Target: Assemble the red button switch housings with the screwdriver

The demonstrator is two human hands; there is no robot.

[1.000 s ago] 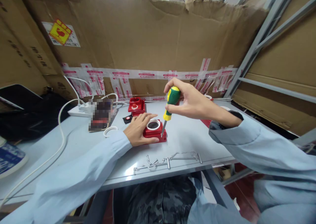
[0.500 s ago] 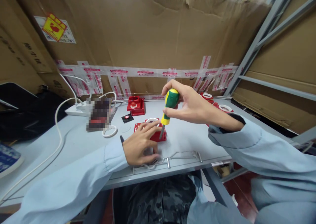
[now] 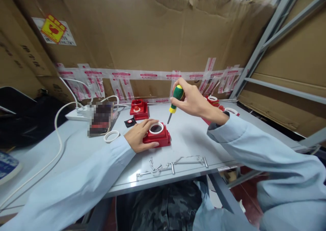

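Note:
My right hand (image 3: 189, 100) is closed around the green and yellow handle of a screwdriver (image 3: 177, 97). Its metal shaft points down and left, with the tip just above the back right corner of a red box (image 3: 164, 139); whether they touch I cannot tell. A white ring (image 3: 156, 128) surrounds a dark round opening on top of the box. My left hand (image 3: 140, 136) grips the box's left side, thumb along the front and fingers over the back. In front of the box, several loose screws (image 3: 154, 166) lie near the table edge.
Behind, another red housing (image 3: 140, 109) stands beside a small black square piece (image 3: 130, 122). A loose white ring (image 3: 111, 136) and a blurred-out device (image 3: 100, 119) lie left, near a power strip (image 3: 76, 114). More red parts (image 3: 212, 101) sit right. A cardboard wall (image 3: 152, 37) closes the back.
My left hand has moved from over the screws to the red box, gripping its left side. The screwdriver has lifted slightly, its tip moving back from the box's front to its rear corner.

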